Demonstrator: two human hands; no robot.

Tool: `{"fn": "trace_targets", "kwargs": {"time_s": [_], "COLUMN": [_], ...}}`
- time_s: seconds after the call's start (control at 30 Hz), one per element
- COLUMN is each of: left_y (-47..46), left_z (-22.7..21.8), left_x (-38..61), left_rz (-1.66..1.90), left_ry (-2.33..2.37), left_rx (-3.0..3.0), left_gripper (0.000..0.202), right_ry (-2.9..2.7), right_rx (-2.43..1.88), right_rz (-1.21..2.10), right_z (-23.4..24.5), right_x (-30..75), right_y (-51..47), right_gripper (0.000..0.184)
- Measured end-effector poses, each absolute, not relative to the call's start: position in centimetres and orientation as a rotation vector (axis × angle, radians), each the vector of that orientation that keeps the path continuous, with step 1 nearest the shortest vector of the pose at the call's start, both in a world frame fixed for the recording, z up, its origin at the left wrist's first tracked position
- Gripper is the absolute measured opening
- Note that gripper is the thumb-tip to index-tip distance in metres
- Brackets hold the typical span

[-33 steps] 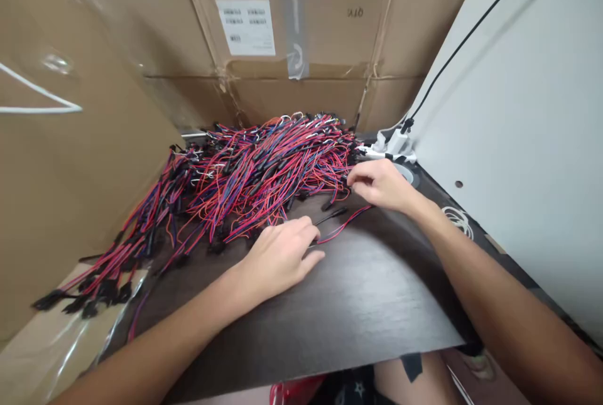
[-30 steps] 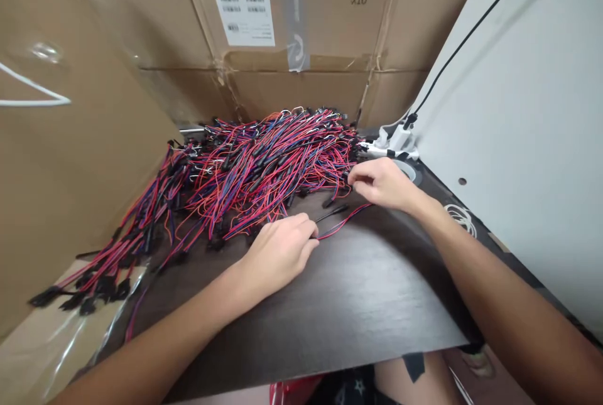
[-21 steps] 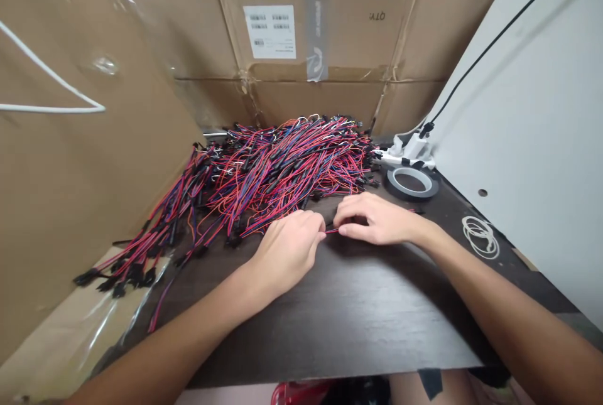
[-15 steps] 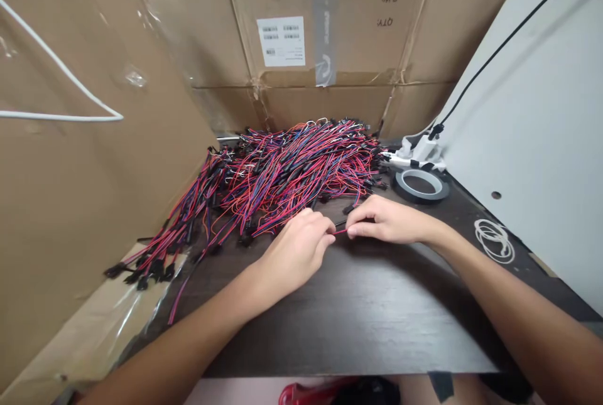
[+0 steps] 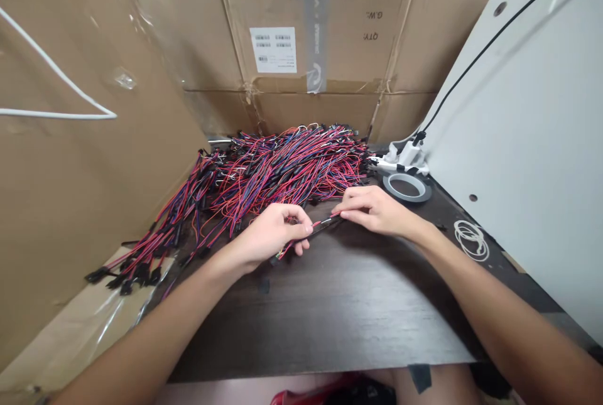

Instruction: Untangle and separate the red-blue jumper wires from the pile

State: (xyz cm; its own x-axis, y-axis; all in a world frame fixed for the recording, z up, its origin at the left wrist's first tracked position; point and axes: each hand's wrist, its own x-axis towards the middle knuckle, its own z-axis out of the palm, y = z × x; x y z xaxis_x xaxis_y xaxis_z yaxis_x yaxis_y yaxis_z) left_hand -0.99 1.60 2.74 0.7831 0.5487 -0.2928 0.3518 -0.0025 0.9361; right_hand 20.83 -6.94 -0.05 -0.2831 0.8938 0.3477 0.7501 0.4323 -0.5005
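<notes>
**Single wire lead held between 2 hands at the pile edge**

Position: The thin red-and-black wire lead [image 5: 324,224] lies just above the dark wood-grain bench [image 5: 353,317], directly in front of the large heap of red, blue and black wire leads [image 5: 282,166]. It spans the gap between the 2 hands.

Hand state: The left hand [image 5: 273,237] is curled closed around the near end of the lead, fingers folded over it. The right hand [image 5: 374,210] pinches the far end between thumb and forefinger, with the other fingers extended flat.

Surroundings: A grey-rimmed roll of tape [image 5: 407,186] lies flat just beyond the right hand. A loose coil of thin white bands [image 5: 468,240] rests near the right forearm. A second spread of leads with black connectors [image 5: 136,267] trails off the bench's left side onto clear plastic film [image 5: 75,342].

Hazards, as judged:
1. The lead sits close to the heap; a loop from the heap may catch on it and drag neighbouring leads forward.
2. The right-hand pinch covers very little wire, so tension along the lead may pull that end free.
3. The left spread overhangs the bench edge; a nudge from the left forearm may tip it off.
</notes>
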Motion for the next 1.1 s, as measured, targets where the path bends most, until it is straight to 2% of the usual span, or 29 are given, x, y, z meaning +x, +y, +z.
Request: {"fn": "trace_targets", "kwargs": {"time_s": [0.07, 0.2, 0.33, 0.47, 0.53, 0.6, 0.63, 0.7, 0.73, 0.9, 1.1], "left_y": [2.0, 2.9, 3.2, 3.0, 2.9, 2.7, 2.6, 2.2, 1.9, 0.8, 1.6], "left_z": [2.8, 3.2, 3.4, 3.7, 3.7, 3.5, 3.4, 3.0, 2.8, 2.7, 3.7], "left_x": [-1.2, -1.6, -1.7, -1.6, -1.6, -1.7, -1.8, -1.8, -1.7, -1.6, -2.3], "left_rz": [0.217, 0.278, 0.383, 0.505, 0.408, 0.232, 0.137, 0.011, -0.027, 0.024, -0.022], "left_ry": [0.672, 0.485, 0.384, 0.356, 0.336, 0.344, 0.367, 0.426, 0.444, 0.517, 0.497], "left_rx": [1.507, 1.257, 1.12, 1.028, 0.97, 0.959, 0.995, 1.116, 1.167, 1.291, 1.372], "left_gripper": [0.016, 0.034, 0.012, 0.022, 0.014, 0.029, 0.031, 0.019, 0.019, 0.032, 0.023], "right_ry": [-2.191, -2.287, -2.24, -2.205, -2.237, -2.32, -2.367, -2.452, -2.478, -2.506, -2.346], "right_rx": [-1.383, -1.438, -1.535, -1.545, -1.474, -1.359, -1.313, -1.268, -1.261, -1.204, -1.387], "right_rz": [0.219, 0.12, -0.051, -0.194, -0.302, -0.452, -0.53, -0.664, -0.714, -0.81, -0.906], "right_z": [-0.6, -1.3, -1.4, -0.8, -0.3, 0.2, 0.4, 0.6, 0.7, 0.7, 1.0], "right_x": [20.3, 19.2, 18.5, 18.3, 18.3, 18.2, 18.1, 17.6, 17.3, 15.9, 16.6], "right_y": [-6.8, -6.7, -6.7, -7.0, -7.1, -7.3, -7.3, -7.4, -7.5, -7.8, -8.0], "right_gripper": [0.026, 0.024, 0.032, 0.037, 0.039, 0.037, 0.035, 0.03, 0.027, 0.023, 0.022]}}
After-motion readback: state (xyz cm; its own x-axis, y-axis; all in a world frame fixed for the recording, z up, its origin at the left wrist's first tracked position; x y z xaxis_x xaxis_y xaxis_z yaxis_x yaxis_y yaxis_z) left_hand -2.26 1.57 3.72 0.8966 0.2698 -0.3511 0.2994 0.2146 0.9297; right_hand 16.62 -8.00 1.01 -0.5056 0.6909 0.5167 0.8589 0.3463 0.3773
